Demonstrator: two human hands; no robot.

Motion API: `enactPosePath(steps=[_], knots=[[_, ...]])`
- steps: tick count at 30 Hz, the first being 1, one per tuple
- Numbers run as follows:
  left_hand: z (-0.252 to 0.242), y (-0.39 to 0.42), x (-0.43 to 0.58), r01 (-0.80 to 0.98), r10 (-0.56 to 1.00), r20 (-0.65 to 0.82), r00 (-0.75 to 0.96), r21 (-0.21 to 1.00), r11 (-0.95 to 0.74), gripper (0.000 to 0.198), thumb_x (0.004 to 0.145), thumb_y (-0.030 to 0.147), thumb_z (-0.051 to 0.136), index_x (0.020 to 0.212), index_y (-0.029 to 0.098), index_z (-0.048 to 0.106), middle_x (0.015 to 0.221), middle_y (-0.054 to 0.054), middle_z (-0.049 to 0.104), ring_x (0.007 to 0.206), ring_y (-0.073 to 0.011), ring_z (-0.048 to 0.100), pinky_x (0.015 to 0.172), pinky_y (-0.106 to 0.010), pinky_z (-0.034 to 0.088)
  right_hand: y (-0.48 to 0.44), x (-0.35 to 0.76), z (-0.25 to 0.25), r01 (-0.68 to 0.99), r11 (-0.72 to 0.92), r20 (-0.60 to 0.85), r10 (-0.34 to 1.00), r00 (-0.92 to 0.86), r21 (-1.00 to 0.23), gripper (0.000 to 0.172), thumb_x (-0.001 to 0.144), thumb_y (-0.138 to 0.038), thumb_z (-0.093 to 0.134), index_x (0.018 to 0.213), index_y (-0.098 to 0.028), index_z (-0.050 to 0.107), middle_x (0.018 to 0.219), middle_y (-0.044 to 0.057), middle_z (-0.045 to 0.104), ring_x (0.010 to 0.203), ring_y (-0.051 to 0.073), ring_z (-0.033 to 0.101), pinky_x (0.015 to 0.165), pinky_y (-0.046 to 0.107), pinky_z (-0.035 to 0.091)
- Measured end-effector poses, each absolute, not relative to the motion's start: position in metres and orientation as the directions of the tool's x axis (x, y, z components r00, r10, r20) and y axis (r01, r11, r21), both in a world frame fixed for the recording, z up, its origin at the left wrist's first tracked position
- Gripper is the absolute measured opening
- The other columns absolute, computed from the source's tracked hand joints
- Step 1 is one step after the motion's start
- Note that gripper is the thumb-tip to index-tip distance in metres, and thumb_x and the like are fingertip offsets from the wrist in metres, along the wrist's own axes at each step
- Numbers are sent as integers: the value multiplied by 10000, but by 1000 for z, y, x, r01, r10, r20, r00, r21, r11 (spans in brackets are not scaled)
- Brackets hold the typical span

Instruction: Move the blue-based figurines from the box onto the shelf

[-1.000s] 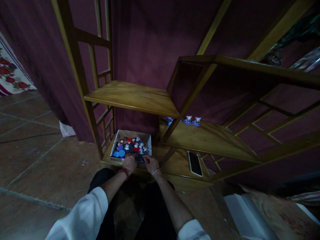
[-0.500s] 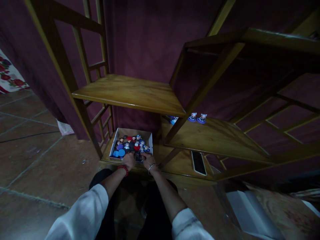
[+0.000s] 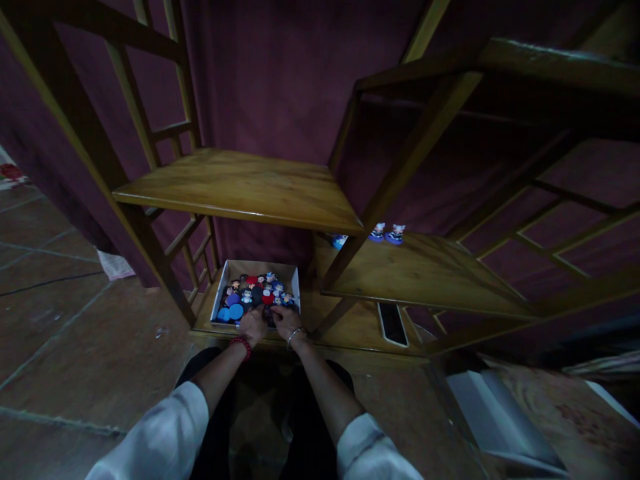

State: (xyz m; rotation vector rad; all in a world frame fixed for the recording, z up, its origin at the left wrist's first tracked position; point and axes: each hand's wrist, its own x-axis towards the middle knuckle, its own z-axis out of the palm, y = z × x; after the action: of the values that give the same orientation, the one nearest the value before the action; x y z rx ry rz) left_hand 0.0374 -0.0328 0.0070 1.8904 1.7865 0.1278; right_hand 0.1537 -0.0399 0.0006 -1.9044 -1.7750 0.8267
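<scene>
A shallow white box point(image 3: 227, 270) full of several small colourful figurines point(image 3: 255, 293) sits on the bottom board of a wooden shelf unit point(image 3: 240, 183). My left hand point(image 3: 253, 325), with a red bead bracelet, rests at the box's near edge with its fingers curled into the figurines. Close beside it my right hand point(image 3: 284, 321), wearing a thin bangle, also has bent fingers among the figurines. What either hand grips is too dark and small to make out.
Three small blue-based figurines point(image 3: 385, 233) stand on the middle right shelf board. A dark phone point(image 3: 391, 324) lies on the bottom board to the right of the box. A white box point(image 3: 495, 420) lies on the floor at lower right. Tiled floor spreads left.
My right hand has moved left to join the left hand at the box's near edge. The view has shifted closer to the shelf and slightly right.
</scene>
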Motion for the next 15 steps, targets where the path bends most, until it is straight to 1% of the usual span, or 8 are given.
enactPosePath(steps=[5, 9, 15], knots=[[0, -32, 37, 895, 962, -252, 101, 446, 23, 369, 771, 163, 419, 1137, 188, 460, 1019, -90, 592, 903, -178, 571, 733, -231, 412, -39, 153, 2, 737, -127, -163, 986, 23, -664, 299, 730, -144, 446, 937, -247, 636, 965, -29, 652, 883, 118, 597, 816, 202, 448], [-3, -33, 36, 883, 963, -256, 84, 467, 47, 384, 752, 146, 449, 1134, 184, 443, 1049, -80, 589, 939, -158, 559, 744, -209, 398, -39, 155, 1, 724, -137, -172, 985, 25, -676, 295, 727, -136, 449, 925, -243, 640, 951, -26, 657, 886, 114, 596, 822, 198, 443], [-1, -32, 33, 883, 957, -280, 74, 464, 67, 350, 768, 227, 465, 1113, 177, 431, 931, -76, 636, 886, -163, 586, 698, -220, 395, -38, 158, 0, 711, -169, -190, 981, 51, -682, 287, 728, -127, 462, 908, -258, 644, 922, -45, 663, 875, 107, 597, 816, 202, 444]])
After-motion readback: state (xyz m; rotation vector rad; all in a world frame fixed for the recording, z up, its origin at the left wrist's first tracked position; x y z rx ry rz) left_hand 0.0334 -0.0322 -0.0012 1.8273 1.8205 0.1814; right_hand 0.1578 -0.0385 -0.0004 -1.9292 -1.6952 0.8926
